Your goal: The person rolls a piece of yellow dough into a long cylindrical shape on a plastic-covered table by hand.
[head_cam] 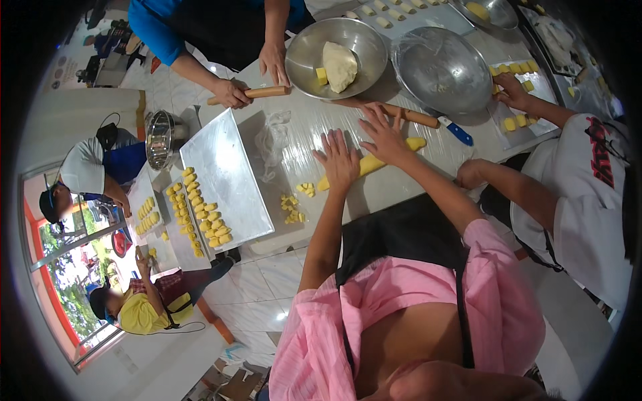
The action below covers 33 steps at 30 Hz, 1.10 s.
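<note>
A yellow rope of dough lies aslant on the plastic-covered table before me. My left hand rests flat over its left part, fingers spread and pointing away from me. Farther right, my right hand spans the rope with spread fingers; their tips reach close to a wooden rolling pin. Neither hand grips anything. Beyond the rope's left end are small cut pieces of yellow dough. A knife with a blue handle lies right of the rolling pin.
A steel bowl holds pale dough; a plastic-draped bowl stands beside it. Left is a metal tray with dough rolls. A co-worker's hands hold another rolling pin. Another's hand is over a right-hand tray.
</note>
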Available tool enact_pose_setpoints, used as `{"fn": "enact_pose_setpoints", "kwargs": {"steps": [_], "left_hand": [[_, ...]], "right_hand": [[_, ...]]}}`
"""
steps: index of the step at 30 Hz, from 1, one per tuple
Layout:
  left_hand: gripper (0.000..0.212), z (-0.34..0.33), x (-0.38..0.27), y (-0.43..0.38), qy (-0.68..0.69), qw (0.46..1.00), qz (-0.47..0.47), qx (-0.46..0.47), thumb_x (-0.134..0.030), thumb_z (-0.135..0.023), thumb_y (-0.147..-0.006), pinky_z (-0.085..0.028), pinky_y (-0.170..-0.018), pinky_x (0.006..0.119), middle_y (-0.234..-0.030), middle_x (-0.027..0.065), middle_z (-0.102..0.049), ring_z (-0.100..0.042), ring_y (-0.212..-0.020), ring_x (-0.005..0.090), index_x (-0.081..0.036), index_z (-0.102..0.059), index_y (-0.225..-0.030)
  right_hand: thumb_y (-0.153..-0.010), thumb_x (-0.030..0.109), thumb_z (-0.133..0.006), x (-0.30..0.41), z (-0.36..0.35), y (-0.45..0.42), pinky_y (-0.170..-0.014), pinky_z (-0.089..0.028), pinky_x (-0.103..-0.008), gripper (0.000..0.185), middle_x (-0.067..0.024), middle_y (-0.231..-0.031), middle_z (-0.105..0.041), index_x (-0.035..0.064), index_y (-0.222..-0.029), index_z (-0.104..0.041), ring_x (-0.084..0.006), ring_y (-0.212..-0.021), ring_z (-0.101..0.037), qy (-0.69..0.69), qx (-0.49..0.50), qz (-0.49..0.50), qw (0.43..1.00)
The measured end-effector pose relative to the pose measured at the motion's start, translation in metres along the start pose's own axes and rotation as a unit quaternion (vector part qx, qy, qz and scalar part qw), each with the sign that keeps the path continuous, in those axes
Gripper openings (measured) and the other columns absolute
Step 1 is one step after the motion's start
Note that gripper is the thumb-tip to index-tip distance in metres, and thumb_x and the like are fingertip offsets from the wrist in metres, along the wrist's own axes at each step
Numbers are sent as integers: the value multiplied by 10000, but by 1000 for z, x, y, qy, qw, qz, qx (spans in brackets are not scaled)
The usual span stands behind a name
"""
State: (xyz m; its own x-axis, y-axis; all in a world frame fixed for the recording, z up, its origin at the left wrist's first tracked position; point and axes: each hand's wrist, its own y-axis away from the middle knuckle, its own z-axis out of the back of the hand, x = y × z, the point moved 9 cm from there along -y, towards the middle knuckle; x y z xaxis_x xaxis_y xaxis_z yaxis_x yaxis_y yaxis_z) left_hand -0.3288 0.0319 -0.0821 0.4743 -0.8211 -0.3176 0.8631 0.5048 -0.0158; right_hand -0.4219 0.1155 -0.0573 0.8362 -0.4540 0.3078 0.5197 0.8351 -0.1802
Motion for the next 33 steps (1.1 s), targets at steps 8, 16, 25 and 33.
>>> {"fn": "enact_pose_setpoints", "kwargs": {"steps": [8,16,25,33], "left_hand": [[630,3,-8,53,-87,995,-49,-5,-400,-416,-893,-80,-1029,660,-1449,122,-290,-146,-1367,382,-72,-278,-1413],[757,-1,4,123,-5,1000,-28,-9,-329,-554,-844,-95,-1036,642,-1468,189,-201,-95,-1357,448,19,-194,-1413],[699,6,29,57,-9,1000,14,-7,-423,-371,-915,-44,-1044,634,-1494,193,-142,-68,-1380,403,0,-168,-1433],[668,25,51,-12,-35,997,26,-63,-416,-417,-912,-26,-1023,662,-1489,202,-138,-52,-1387,389,-38,-216,-1425]], "right_hand": [[-822,365,-584,-12,13,80,-1064,-121,-595,593,-119,-1444,-301,93,-1328,-433,-296,-1346,-223,-22,70,51,996],[-815,390,-584,-11,24,114,-994,-86,-691,626,-153,-1486,-189,216,-1381,-380,-423,-1350,-146,-23,48,6,999],[-867,470,-479,-24,9,70,-961,-51,-743,599,-85,-1512,-157,223,-1399,-355,-330,-1390,-111,36,67,-37,996],[-884,463,-462,-34,19,5,-962,-36,-755,557,-71,-1514,-155,181,-1362,-419,-310,-1396,-92,41,-47,-3,998]]}}
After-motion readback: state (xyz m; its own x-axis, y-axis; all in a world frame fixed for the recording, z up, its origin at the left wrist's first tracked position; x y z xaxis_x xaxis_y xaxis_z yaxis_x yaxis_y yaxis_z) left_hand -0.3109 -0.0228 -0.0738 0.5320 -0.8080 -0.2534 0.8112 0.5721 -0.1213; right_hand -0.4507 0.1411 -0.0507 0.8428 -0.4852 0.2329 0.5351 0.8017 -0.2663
